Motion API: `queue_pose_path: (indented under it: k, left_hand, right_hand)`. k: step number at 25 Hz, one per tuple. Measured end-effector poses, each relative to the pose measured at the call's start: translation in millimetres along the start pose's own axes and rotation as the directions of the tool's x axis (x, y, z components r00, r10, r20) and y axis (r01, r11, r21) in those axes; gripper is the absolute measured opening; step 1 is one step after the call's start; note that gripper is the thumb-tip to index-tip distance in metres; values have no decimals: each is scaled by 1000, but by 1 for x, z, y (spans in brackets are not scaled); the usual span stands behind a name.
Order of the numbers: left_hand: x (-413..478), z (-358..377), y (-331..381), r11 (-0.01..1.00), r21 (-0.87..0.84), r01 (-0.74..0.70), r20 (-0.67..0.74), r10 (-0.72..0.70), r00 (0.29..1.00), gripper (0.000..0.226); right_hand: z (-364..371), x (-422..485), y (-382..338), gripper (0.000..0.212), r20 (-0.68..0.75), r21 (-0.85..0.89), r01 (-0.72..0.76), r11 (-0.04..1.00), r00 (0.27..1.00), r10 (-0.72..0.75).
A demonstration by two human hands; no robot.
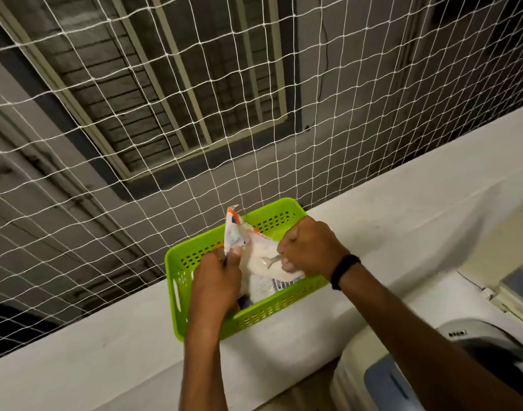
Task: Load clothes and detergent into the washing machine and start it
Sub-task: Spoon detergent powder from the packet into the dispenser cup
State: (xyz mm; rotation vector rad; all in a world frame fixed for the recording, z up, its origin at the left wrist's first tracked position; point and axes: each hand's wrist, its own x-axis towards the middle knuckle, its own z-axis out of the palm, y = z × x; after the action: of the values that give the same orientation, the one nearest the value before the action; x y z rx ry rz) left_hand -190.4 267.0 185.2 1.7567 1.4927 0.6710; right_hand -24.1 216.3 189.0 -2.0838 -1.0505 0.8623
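Two bare hands work over one lime-green basket (171,277), which sits on a white ledge (402,209) just below the middle of the view, its perforated walls and one slot handle at its 9 o'clock end showing. Inside the basket lies one detergent bag (261,271), mostly white with orange and blue print, its torn mouth raised toward 12 o'clock and its printed lower end lying toward the basket's 4 o'clock wall. The left hand (215,280) comes in from 6 o'clock and pinches the bag's open edge between thumb and curled fingers, holding that flap upright. The right hand (310,247), entering from 4 o'clock, is closed in a fist round the handle of one small grey spoon (270,260), whose free end points toward 9 o'clock across the white of the bag; whether it carries powder cannot be told. One black wristband (343,269) circles the right wrist. One washing machine (476,345), grey and white with a dark opening, stands at 5 o'clock of the view, below the ledge and well apart from the basket. Behind the ledge one white net (106,173) stretches from 9 o'clock across to 2 o'clock, and through it one barred window (165,84) shows at 11 o'clock.
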Motion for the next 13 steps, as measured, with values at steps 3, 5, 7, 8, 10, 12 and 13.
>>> queue_pose_path:
  k: [3, 5, 7, 8, 10, 12, 13]
  left_hand:
    - [-1, -2, 2, 999, -22, -26, 3, 26, 1000, 51]
    - [1, -1, -3, 999, -10, -37, 39, 37, 999, 43]
    - [3, 0, -7, 999, -10, -32, 50, 32, 998, 38]
    - [4, 1, -8, 999, -19, -30, 46, 31, 998, 37]
    - [4, 2, -10, 999, -25, -38, 37, 39, 999, 34]
    - [4, 3, -10, 998, -24, -57, 30, 58, 998, 30]
    - [3, 3, -10, 998, -22, -66, 27, 67, 997, 27]
  right_hand:
    - [-2, 3, -2, 21, 55, 79, -56, 995, 997, 51]
    - [-5, 2, -2, 22, 49, 103, -34, 994, 998, 29]
    - [-6, 0, 1, 26, 47, 176, -29, 984, 999, 21]
    - [-7, 0, 2, 28, 38, 211, -37, 977, 999, 29]
    - [-10, -2, 4, 29, 16, 271, -64, 961, 998, 62]
    - [-14, -5, 7, 24, 20, 321, -68, 945, 998, 65]
    - [-16, -8, 5, 20, 19, 334, -66, 940, 998, 64]
